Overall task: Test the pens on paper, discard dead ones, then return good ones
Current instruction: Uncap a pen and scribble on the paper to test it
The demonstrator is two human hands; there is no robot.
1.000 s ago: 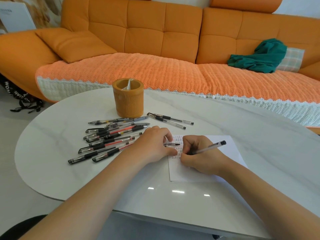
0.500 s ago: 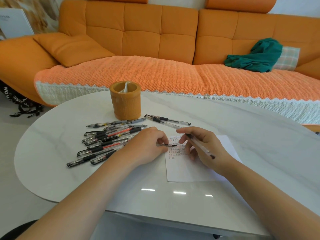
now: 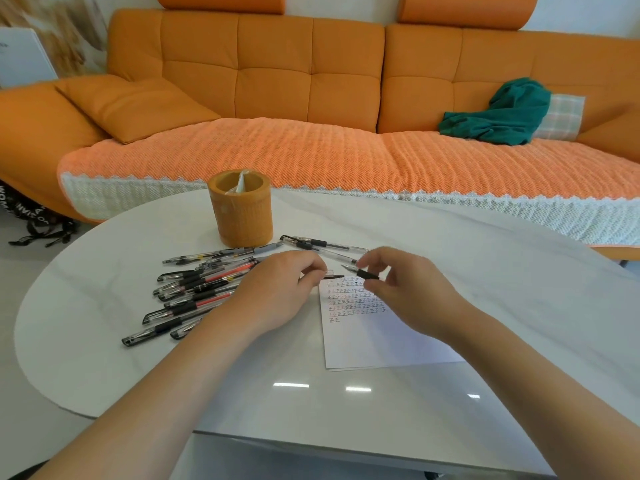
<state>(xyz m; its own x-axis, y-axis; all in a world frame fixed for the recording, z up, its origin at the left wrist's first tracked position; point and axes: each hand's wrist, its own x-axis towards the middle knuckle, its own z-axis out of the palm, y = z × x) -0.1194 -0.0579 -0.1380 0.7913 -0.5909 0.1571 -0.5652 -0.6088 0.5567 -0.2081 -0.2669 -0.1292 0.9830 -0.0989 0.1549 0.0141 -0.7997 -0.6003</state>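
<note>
So right hand (image 3: 412, 289) pinched an uncapped pen (image 3: 363, 273) just above the scribbled paper (image 3: 381, 341) | left hand (image 3: 280, 292) pinched a pen cap (image 3: 328, 274) beside it | spare pens (image 3: 194, 292) lay piled left, near the pen holder (image 3: 240, 213)

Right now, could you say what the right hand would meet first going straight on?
Probably the cap pinched in the left hand, just ahead of the right hand's pen tip; depth is unclear.
</note>
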